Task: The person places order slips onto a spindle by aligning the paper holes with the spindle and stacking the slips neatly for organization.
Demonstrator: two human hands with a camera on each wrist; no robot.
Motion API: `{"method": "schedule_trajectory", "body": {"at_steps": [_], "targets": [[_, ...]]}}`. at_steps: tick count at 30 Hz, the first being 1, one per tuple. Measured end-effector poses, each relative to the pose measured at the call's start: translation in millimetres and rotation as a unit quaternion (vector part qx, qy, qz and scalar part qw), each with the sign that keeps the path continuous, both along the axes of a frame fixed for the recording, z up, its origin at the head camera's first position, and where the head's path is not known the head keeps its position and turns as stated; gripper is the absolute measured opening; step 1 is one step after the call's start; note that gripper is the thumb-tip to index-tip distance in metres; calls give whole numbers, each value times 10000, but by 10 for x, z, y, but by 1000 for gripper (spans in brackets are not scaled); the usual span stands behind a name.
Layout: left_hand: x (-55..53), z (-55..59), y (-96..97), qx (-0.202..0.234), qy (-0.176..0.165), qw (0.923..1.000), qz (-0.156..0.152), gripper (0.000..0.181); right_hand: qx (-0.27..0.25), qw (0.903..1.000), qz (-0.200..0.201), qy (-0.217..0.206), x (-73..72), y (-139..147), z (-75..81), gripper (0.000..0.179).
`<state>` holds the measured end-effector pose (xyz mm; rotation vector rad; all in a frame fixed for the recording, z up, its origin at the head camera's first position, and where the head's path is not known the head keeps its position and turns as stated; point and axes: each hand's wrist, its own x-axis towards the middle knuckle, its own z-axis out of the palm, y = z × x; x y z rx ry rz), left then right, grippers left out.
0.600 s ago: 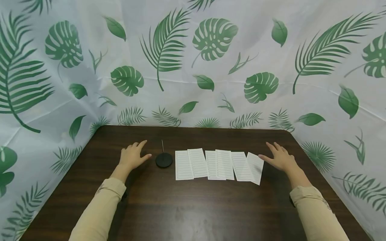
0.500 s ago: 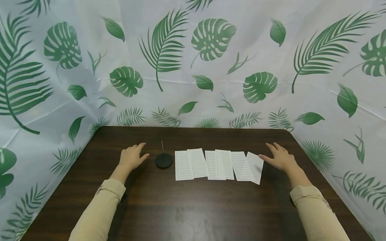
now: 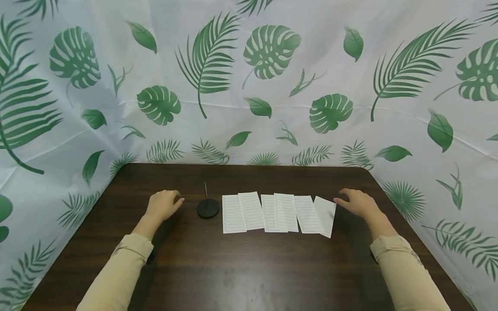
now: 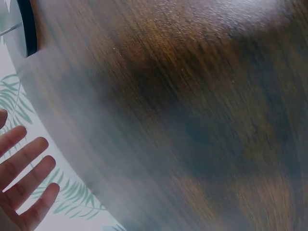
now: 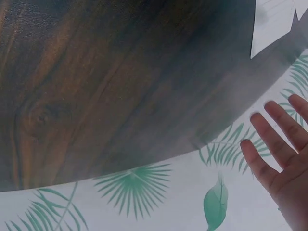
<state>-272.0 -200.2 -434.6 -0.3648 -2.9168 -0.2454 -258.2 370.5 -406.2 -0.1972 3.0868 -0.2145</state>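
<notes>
My left hand is left of a bill spike, a round black base with a thin upright metal rod. In the left wrist view its fingers are spread and hold nothing, and part of the bill spike shows at the top left. Several white lined paper slips lie in an overlapping row to the right of the spike. My right hand is just right of the last, tilted slip, also empty. In the right wrist view its fingers are apart, with a slip beyond.
The dark wooden table has rounded far corners. Behind and beside it hangs a white cloth printed with green leaves. Both forearms, in beige sleeves, reach in from the near side.
Fingers that pointed forward and up now droop lower on both hands. The head view has turned slightly, so the slips and spike appear a little farther left. Neither has visibly moved on the table.
</notes>
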Motion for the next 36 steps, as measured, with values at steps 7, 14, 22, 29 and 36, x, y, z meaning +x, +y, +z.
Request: {"method": "schedule_trajectory", "body": {"at_steps": [7, 14, 22, 29, 36], "targets": [[6, 30, -12, -58, -28, 9999, -143, 28, -31, 9997, 137, -183, -25, -7, 65, 49], [36, 46, -24, -21, 22, 9997, -245, 25, -64, 9993, 341, -146, -16, -33, 103, 41], [76, 75, -2, 87, -179, 9995, -246, 42, 144, 9967, 732, -330, 19, -135, 124, 38], [160, -11, 46, 235, -266, 9991, -231, 48, 248, 9934, 1062, -347, 139, -243, 55, 37], [235, -91, 111, 511, -418, 9970, -404, 53, 282, 9904, 1353, -53, 221, -403, -32, 35]]}}
